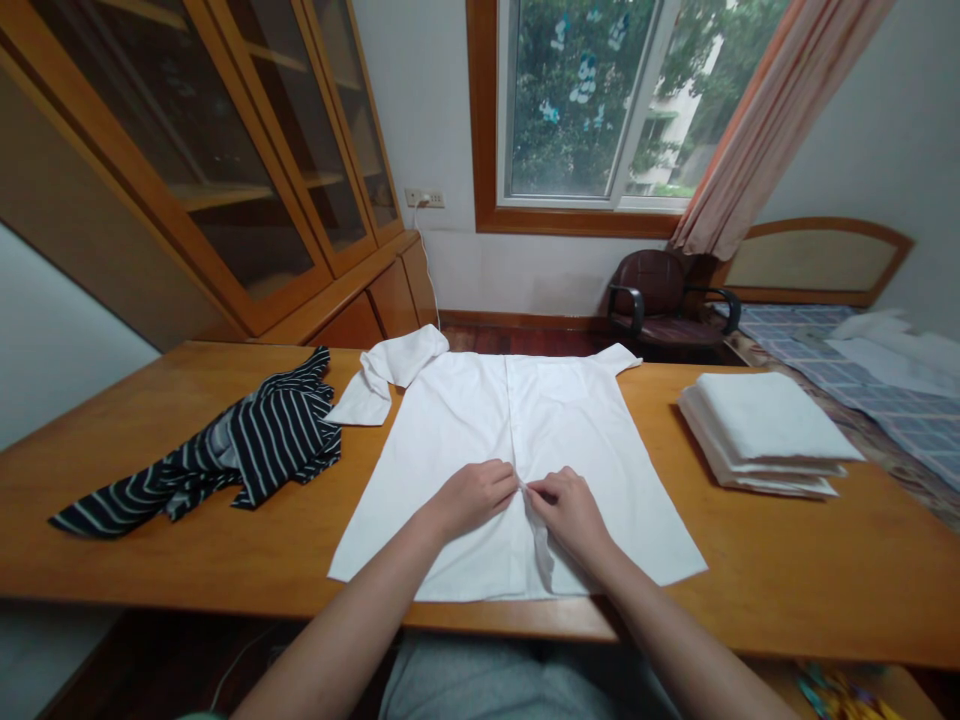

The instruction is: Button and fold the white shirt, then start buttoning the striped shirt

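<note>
A white short-sleeved shirt (457,420) lies spread flat on the wooden table (787,570), front up, its button strip running down the middle. My left hand (474,495) and my right hand (568,510) meet at that strip, low on the shirt. Both have their fingers pinched together on the strip's edges. The shirt's left sleeve is crumpled at the far left corner, the right sleeve lies flat.
A dark striped garment (225,450) lies bunched on the table's left side. A stack of folded white cloth (765,430) sits at the right. Behind the table are a wooden glass-door cabinet (247,170), a dark armchair (664,300) under the window, and a bed (885,390).
</note>
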A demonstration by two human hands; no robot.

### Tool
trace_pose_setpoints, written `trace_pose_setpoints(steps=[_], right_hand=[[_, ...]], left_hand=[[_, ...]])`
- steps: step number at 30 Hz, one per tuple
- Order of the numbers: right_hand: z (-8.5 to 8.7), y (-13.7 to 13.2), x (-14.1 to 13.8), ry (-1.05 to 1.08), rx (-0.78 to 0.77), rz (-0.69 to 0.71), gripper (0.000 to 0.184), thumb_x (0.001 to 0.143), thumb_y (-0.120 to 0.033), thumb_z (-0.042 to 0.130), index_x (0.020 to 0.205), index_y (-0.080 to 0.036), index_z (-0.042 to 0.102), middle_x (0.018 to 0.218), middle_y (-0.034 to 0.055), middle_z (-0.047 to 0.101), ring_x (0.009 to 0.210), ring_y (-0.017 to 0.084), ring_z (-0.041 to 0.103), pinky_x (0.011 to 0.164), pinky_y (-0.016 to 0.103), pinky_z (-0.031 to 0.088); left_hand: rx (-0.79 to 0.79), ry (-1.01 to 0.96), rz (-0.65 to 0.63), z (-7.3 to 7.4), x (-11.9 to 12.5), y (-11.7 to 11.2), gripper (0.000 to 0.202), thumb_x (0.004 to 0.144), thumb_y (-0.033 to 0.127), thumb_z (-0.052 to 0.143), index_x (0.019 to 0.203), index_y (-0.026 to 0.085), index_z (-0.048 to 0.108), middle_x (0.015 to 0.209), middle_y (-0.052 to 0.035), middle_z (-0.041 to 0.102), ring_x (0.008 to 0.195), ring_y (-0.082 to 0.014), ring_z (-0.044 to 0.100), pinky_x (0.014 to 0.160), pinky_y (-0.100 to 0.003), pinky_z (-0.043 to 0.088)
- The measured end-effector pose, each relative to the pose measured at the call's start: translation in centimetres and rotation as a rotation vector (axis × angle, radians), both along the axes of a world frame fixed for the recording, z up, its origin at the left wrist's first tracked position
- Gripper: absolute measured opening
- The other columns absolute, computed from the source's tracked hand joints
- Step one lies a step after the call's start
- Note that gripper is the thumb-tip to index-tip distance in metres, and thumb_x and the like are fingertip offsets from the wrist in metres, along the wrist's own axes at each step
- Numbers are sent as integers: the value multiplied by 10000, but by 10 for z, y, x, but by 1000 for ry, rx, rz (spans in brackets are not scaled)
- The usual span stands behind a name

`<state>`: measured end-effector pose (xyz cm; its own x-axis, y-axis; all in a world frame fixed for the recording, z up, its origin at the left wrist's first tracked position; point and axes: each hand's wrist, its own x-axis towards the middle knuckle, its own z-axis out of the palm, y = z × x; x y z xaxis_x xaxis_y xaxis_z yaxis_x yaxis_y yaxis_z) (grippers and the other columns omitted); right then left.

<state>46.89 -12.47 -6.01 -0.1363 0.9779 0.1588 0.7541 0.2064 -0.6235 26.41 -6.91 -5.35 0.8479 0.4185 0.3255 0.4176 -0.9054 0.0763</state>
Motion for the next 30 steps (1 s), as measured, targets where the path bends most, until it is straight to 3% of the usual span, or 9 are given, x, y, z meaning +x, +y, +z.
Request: trace_pose_setpoints(steps=[13,30], right_hand=[[3,25,3,-19,26,-13,208,884,-271,599,887,-242,805,769,22,752,776,204,599,729,289,408],[6,22,6,266,-14,-48,218,842,-256,588,815,-218,801,791,52,765,758,213,640,736,323,457]], left_hand=[[56,-14,3,-2,5,24,186,987,230,462,867,175,593,856,-38,597,811,-156,574,685,-262,455],[291,-43,15,1,3,20,227,984,203,439,803,177,574,738,-18,547,691,-150,518,573,-281,364]])
